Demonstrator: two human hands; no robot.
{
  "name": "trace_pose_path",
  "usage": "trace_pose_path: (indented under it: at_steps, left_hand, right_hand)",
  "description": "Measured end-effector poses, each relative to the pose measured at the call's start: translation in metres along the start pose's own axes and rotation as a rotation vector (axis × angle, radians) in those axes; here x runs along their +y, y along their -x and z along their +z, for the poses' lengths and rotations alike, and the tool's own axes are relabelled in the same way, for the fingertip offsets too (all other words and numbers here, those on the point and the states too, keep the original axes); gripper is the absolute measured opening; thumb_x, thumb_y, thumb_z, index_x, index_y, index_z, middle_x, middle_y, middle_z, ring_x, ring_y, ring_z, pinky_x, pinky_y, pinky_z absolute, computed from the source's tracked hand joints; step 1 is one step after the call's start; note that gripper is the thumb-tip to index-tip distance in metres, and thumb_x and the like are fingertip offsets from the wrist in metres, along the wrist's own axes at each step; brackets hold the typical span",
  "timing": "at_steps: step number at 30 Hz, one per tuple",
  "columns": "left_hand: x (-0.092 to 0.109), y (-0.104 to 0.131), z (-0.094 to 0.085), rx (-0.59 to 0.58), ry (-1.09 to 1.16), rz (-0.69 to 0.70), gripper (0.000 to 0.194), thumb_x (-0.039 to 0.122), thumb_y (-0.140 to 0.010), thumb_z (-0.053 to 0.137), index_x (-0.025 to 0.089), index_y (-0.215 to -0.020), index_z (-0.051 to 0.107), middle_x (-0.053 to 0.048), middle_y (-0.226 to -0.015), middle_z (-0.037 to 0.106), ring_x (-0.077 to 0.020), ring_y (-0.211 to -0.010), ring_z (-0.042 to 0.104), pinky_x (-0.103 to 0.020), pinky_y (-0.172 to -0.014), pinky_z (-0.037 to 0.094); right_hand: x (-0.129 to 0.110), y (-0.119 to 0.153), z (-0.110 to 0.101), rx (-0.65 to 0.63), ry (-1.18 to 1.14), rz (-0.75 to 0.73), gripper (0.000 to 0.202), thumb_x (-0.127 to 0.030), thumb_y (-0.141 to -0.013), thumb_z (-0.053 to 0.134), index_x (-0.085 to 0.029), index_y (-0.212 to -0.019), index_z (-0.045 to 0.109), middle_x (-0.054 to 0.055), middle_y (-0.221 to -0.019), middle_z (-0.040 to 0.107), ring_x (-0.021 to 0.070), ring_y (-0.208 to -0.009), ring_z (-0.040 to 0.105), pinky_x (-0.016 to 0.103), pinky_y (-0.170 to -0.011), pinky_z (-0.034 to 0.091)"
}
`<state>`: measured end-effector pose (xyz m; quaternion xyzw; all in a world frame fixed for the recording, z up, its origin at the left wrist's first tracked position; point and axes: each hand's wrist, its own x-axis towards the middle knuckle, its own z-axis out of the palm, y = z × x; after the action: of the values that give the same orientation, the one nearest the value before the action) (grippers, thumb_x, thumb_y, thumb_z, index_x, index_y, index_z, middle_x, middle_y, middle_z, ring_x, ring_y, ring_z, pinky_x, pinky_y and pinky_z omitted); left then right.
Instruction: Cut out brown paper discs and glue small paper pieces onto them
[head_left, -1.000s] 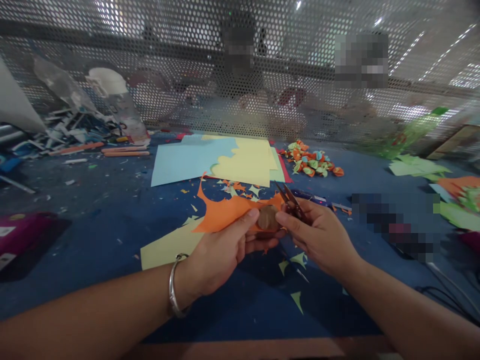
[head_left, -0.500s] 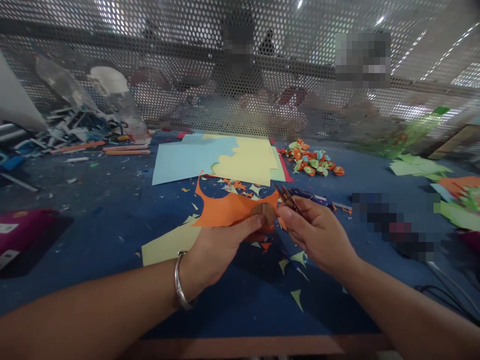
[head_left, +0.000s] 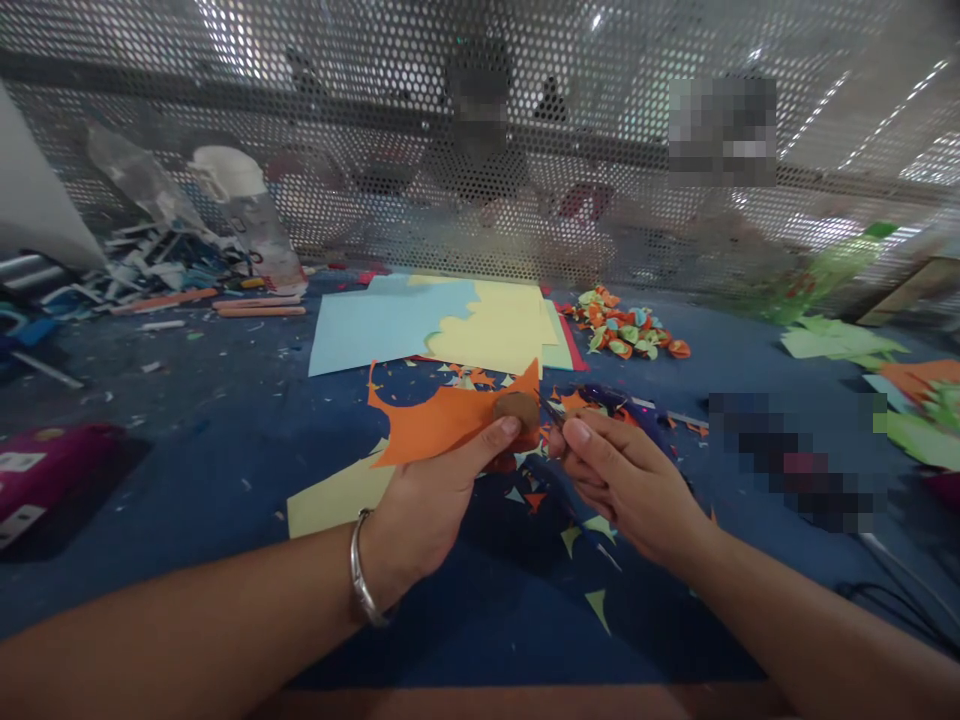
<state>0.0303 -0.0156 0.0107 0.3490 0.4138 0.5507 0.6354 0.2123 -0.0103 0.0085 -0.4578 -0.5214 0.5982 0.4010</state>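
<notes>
My left hand (head_left: 442, 500), with a silver bangle at the wrist, pinches an orange paper sheet (head_left: 435, 418) whose edges are cut in curves. Its thumb presses a round brown disc (head_left: 516, 408) onto the paper's right part. In my right hand (head_left: 622, 470) is a small pair of scissors (head_left: 553, 408), blades pointing up and left beside the disc. The scissors' handles are hidden by my fingers. Below the left hand a pale yellow sheet (head_left: 337, 495) lies on the blue table (head_left: 187, 520).
Blue paper (head_left: 375, 320) and yellow paper (head_left: 495, 325) lie behind the hands. Colourful folded pieces (head_left: 630, 330) are heaped to their right. A bottle (head_left: 255, 220) stands back left, a magenta packet (head_left: 52, 475) lies left, and green paper (head_left: 840, 340) right. Perforated metal (head_left: 375, 130) rises behind.
The orange paper has turned and shifted slightly left, and a pointed corner now rises behind the disc. The scissors have moved a little down and left, their blades now closer together.
</notes>
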Motion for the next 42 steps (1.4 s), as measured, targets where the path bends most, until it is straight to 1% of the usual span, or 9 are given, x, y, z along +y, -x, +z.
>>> trace_pose_path:
  at_steps: [8,11,15,18,25,31,35,40,42]
  left_hand:
    - [-0.0004,0.0009,0.0005,-0.017,-0.045,0.000,0.022,0.036,-0.077,0.080,0.017,-0.089,0.081,-0.009,-0.097,0.079,-0.0228,-0.101,0.070,-0.031,-0.089,0.055]
    - [-0.0013,0.0021,-0.0001,-0.065,-0.027,-0.036,0.024,0.037,-0.080,0.078,0.017,-0.093,0.081,-0.009,-0.105,0.079,-0.0223,-0.099,0.071,-0.031,-0.089,0.056]
    - [-0.0011,0.0047,0.0009,-0.072,0.015,-0.054,0.022,0.036,-0.080,0.079,0.017,-0.092,0.080,-0.008,-0.119,0.077,-0.0214,-0.099,0.072,-0.030,-0.089,0.056]
    - [0.0001,0.0056,0.0026,-0.090,0.066,-0.094,0.023,0.035,-0.078,0.080,0.016,-0.092,0.080,-0.009,-0.121,0.077,-0.0203,-0.097,0.072,-0.029,-0.089,0.056]
    - [0.0007,0.0053,0.0024,-0.129,0.124,-0.138,0.030,0.037,-0.076,0.083,0.015,-0.097,0.082,-0.008,-0.107,0.081,-0.0172,-0.091,0.073,-0.026,-0.086,0.058]
    - [0.0002,0.0055,0.0016,-0.156,0.103,-0.110,0.023,0.038,-0.079,0.081,0.019,-0.092,0.082,-0.006,-0.112,0.080,-0.0180,-0.095,0.073,-0.027,-0.090,0.057]
    - [-0.0005,0.0046,0.0019,-0.142,0.076,-0.105,0.024,0.038,-0.080,0.080,0.019,-0.094,0.081,-0.008,-0.112,0.080,-0.0208,-0.099,0.073,-0.031,-0.093,0.057]
    - [-0.0010,0.0036,0.0017,-0.097,0.038,-0.084,0.021,0.037,-0.081,0.079,0.017,-0.090,0.081,-0.008,-0.097,0.080,-0.0230,-0.101,0.073,-0.034,-0.094,0.056]
    - [-0.0009,0.0033,0.0017,-0.108,0.056,-0.093,0.023,0.038,-0.080,0.080,0.018,-0.091,0.081,-0.008,-0.102,0.080,-0.0217,-0.099,0.073,-0.033,-0.094,0.056]
  right_hand:
    - [-0.0016,0.0005,0.0017,-0.048,-0.046,0.016,0.047,-0.061,-0.087,0.070,-0.019,-0.075,0.051,-0.012,-0.053,0.024,0.0027,-0.043,0.017,0.016,-0.037,0.015]
    - [-0.0018,0.0013,0.0026,-0.059,-0.052,0.016,0.047,-0.061,-0.088,0.068,-0.020,-0.075,0.051,-0.012,-0.053,0.025,0.0028,-0.042,0.017,0.016,-0.037,0.016]
    - [-0.0033,0.0024,0.0038,-0.066,-0.073,0.016,0.047,-0.060,-0.088,0.069,-0.020,-0.074,0.050,-0.012,-0.052,0.024,0.0026,-0.041,0.017,0.015,-0.036,0.015]
    - [-0.0046,0.0026,0.0047,-0.067,-0.093,0.016,0.047,-0.059,-0.088,0.070,-0.019,-0.073,0.051,-0.012,-0.052,0.024,0.0026,-0.041,0.017,0.015,-0.036,0.015]
    - [-0.0036,0.0043,0.0034,-0.065,-0.091,0.006,0.045,-0.059,-0.090,0.068,-0.019,-0.074,0.054,-0.012,-0.052,0.024,0.0031,-0.042,0.016,0.016,-0.036,0.015]
    - [-0.0055,0.0045,0.0037,-0.063,-0.085,0.014,0.048,-0.061,-0.087,0.069,-0.019,-0.072,0.052,-0.012,-0.053,0.023,0.0026,-0.042,0.016,0.016,-0.037,0.015]
    - [-0.0093,0.0044,0.0052,-0.069,-0.082,0.003,0.049,-0.061,-0.086,0.071,-0.019,-0.071,0.050,-0.012,-0.053,0.023,0.0024,-0.043,0.015,0.015,-0.037,0.013]
    - [-0.0090,0.0044,0.0036,-0.080,-0.064,-0.007,0.046,-0.058,-0.089,0.069,-0.019,-0.072,0.050,-0.012,-0.055,0.025,0.0030,-0.044,0.016,0.016,-0.037,0.013]
    - [-0.0083,0.0043,0.0031,-0.080,-0.062,-0.004,0.046,-0.057,-0.089,0.069,-0.019,-0.072,0.050,-0.011,-0.055,0.025,0.0032,-0.044,0.016,0.017,-0.037,0.013]
